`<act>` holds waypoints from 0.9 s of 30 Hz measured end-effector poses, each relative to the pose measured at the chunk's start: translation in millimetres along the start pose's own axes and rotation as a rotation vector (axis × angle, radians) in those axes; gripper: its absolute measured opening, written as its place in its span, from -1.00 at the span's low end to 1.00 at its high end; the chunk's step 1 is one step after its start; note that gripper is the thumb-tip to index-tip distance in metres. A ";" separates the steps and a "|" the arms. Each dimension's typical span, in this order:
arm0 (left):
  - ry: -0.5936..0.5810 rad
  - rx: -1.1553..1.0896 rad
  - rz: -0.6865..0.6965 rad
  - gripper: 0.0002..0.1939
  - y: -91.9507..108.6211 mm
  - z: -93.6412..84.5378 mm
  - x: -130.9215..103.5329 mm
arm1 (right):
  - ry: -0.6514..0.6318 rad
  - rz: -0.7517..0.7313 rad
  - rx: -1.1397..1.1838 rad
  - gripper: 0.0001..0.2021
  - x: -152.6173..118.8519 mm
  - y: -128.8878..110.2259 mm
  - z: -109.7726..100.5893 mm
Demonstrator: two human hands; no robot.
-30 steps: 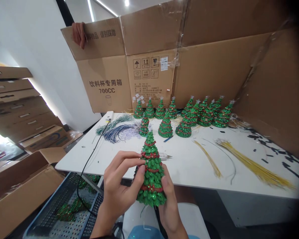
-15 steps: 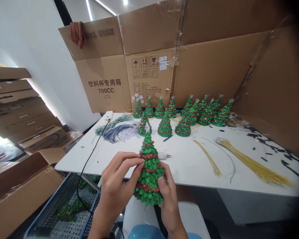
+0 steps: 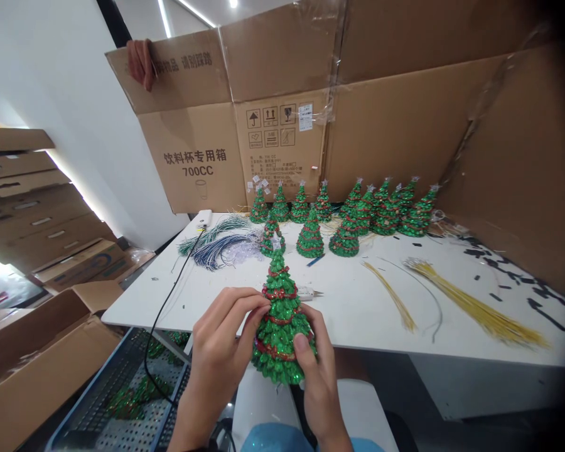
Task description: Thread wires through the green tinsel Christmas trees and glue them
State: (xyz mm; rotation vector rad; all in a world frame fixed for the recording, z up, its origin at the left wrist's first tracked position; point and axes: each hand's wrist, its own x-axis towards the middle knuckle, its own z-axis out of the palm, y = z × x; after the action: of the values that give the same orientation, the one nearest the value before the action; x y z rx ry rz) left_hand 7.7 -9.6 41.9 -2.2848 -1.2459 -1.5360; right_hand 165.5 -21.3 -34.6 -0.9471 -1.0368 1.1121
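Note:
A small green glittery Christmas tree figurine with red garlands and a clear star-like tip is held upright in front of me, just off the table's near edge. My right hand grips its lower right side, thumb across the front and fingers behind. On the other side, my left hand has thumb and fingertips pinched together against the tree beside the upper garland. Whatever is between those fingertips is too small or hidden to see. Behind the tree, a white pen-like tool with a metal tip lies on the white table.
Several similar trees stand along the back by a cardboard wall. Bundles of blue wires and yellow wires lie on the table. A black cable hangs over the left edge, above a blue crate.
The held tree has turned and tilted slightly between my hands, its tip now a little lower. Both hands keep nearly the same place and grip.

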 end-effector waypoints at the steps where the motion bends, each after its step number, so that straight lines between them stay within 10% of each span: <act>1: -0.002 0.003 0.006 -0.75 0.3 0.3 -0.3 | 0.007 0.002 -0.007 -0.48 0.0 -0.6 -0.5; 27: 0.004 -0.157 -0.162 -0.81 13.9 -5.4 4.1 | 0.096 -0.067 0.017 -0.54 -1.9 -18.2 7.9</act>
State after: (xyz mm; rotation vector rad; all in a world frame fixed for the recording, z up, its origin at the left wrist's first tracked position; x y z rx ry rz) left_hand 14.0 -19.1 52.4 -2.3221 -1.3872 -1.7491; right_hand 161.9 -26.0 -15.6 -0.9362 -0.9729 1.0093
